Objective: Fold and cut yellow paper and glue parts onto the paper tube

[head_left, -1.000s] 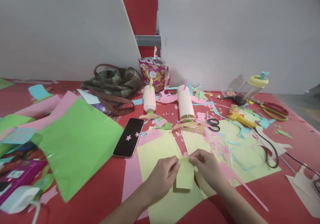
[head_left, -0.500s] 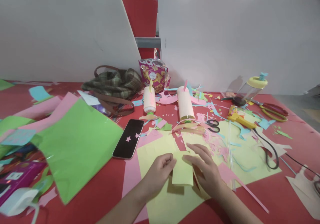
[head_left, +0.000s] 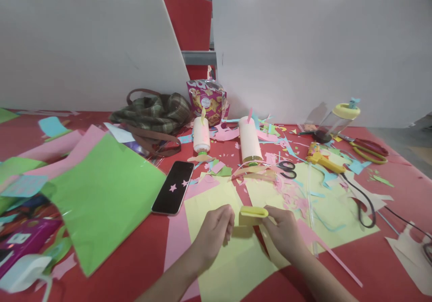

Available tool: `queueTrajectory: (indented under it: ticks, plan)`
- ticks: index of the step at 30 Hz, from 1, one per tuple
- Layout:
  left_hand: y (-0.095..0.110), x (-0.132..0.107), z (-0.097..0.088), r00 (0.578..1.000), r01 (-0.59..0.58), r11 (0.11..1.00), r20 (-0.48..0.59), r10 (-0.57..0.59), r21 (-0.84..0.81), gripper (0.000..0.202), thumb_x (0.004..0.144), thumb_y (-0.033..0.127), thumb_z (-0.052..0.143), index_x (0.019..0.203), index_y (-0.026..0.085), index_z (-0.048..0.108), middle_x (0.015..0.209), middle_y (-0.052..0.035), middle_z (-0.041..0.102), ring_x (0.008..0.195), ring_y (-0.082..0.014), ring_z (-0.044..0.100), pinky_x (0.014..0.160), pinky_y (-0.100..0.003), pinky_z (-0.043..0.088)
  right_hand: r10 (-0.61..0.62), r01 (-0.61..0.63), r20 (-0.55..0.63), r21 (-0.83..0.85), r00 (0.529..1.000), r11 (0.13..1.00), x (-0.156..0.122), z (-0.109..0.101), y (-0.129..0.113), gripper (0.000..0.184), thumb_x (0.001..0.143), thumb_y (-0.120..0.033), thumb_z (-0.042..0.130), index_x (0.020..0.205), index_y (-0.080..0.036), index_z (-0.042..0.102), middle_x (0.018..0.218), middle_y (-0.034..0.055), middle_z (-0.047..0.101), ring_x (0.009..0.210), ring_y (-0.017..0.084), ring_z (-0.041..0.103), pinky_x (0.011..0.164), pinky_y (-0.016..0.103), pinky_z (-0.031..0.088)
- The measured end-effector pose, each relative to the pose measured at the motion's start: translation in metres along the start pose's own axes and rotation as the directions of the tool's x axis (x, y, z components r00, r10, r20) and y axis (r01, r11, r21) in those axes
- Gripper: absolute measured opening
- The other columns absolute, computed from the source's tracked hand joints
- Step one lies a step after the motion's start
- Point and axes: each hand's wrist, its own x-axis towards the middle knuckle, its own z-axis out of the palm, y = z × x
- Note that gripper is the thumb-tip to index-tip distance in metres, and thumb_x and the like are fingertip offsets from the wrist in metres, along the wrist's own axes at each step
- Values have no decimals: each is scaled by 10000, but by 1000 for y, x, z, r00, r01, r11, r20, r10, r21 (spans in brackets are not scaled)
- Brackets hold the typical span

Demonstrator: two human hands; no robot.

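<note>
A small folded piece of pale yellow paper is tilted so that its rounded, folded edge faces me. My right hand pinches its right end between thumb and fingers. Just left of the paper, my left hand is closed with its fingers curled in, a small gap from the paper, and nothing shows in it. Beneath both hands lies a larger pale yellow sheet, partly over a pink sheet.
A phone with pink stars and a green sheet lie left. Two cream paper-wrapped cylinders stand ahead, near black-handled scissors. Right are a yellow glue gun, a clear bottle, and red-and-yellow-handled scissors. Paper scraps surround them.
The folded paper has turned from showing its broad face to showing its folded edge. My left hand has let go of it, while my right hand has closed on its right end.
</note>
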Motion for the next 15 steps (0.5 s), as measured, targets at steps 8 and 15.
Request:
queueTrajectory:
  ticks: [8,15]
  plan:
    - [5,-3,2,982,-181,905,29,184,384,303,855,357,274,623,178,349,572,41,372,515,-96,331,496,-219,266,244,-288,266,139,933,948,0,5,-1,204,681,-266,495,507,-159,508,476,-33,456,477,101,430,470,212,333]
    - [-1,0,2,990,-121,869,-3,139,480,335,853,350,260,561,186,261,521,52,299,479,-90,290,477,-222,239,189,-273,293,279,937,921,0,5,-11,148,667,-251,511,550,-160,507,508,-37,453,492,89,425,486,198,339]
